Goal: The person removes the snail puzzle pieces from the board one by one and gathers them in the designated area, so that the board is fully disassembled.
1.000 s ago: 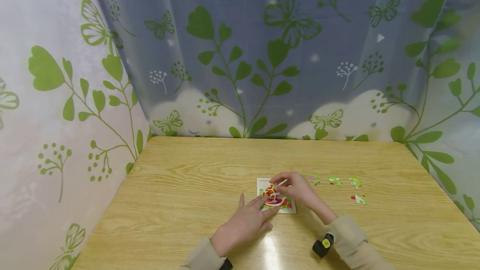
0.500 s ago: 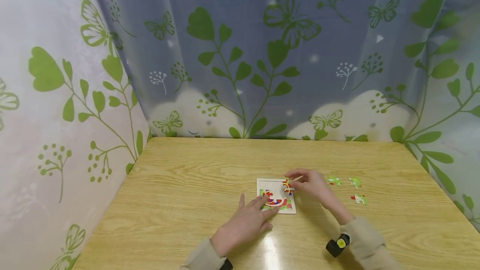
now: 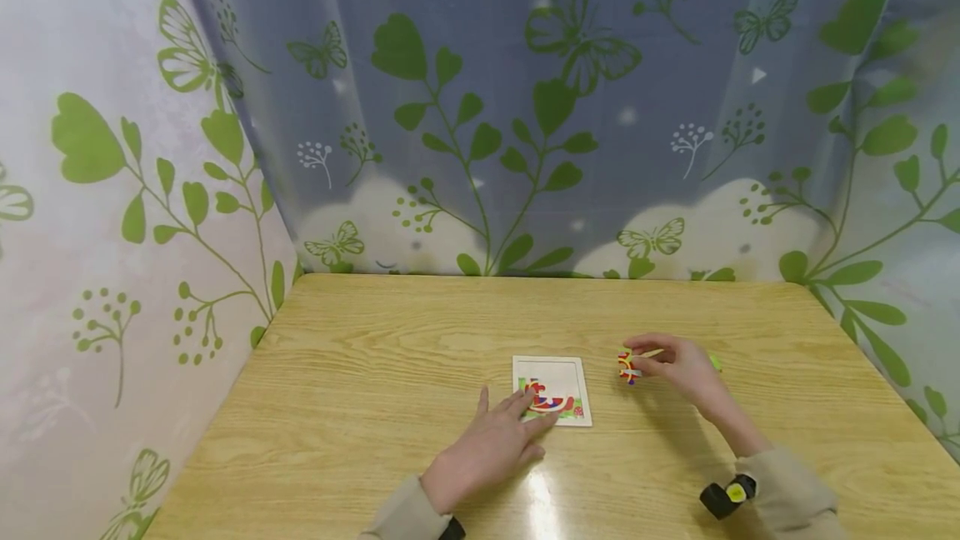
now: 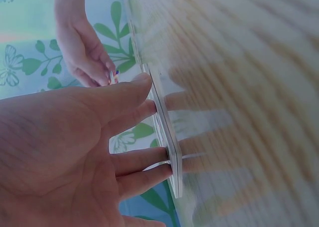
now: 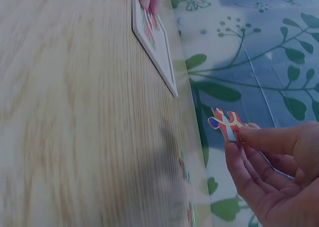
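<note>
A small square jigsaw board (image 3: 550, 370) with a pale rim lies on the table, its lower part filled with red, green and blue picture pieces. My left hand (image 3: 495, 437) rests on its lower left, fingers spread and straight; the left wrist view shows fingertips touching the board's edge (image 4: 173, 154). To the right of the board, my right hand (image 3: 686, 369) pinches a jigsaw piece (image 5: 229, 123) between thumb and fingers. That piece is red with yellow, blue and pale grey parts, and is held above the tabletop.
A green jigsaw piece (image 3: 716, 362) shows partly behind my right hand. The right wrist view has loose pieces (image 5: 185, 168) lying on the wooden table (image 5: 89, 112). A patterned curtain (image 3: 480, 107) hangs behind the table's far edge.
My right hand has lifted the red and yellow jigsaw piece off the board and carried it rightward. Bare backing now shows there. The left hand has stayed in place.
</note>
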`<action>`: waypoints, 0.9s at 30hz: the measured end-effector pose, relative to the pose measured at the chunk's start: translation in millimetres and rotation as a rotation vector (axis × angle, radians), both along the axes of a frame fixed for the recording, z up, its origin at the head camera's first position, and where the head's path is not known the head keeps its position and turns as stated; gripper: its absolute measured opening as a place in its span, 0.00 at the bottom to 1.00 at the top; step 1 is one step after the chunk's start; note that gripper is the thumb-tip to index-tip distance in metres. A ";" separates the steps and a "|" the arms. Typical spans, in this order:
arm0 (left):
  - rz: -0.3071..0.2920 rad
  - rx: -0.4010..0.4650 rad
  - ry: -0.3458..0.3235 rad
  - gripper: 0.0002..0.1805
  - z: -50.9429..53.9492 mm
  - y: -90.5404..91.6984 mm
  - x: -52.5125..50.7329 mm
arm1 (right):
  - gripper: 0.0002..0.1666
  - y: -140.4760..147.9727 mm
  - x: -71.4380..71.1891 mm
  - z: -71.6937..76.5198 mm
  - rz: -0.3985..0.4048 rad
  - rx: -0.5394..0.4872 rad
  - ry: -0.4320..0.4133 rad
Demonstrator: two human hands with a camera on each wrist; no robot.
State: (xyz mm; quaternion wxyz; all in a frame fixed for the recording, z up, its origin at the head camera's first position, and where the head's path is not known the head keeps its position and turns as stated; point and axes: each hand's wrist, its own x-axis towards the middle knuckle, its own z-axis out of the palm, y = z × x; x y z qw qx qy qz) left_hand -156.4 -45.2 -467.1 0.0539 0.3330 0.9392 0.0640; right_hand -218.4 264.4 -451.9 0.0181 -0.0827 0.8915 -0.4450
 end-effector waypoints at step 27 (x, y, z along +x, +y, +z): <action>-0.015 0.002 0.033 0.30 0.5 0.0 1.0 | 0.15 57.1 6.8 -15.4 -0.005 0.162 0.019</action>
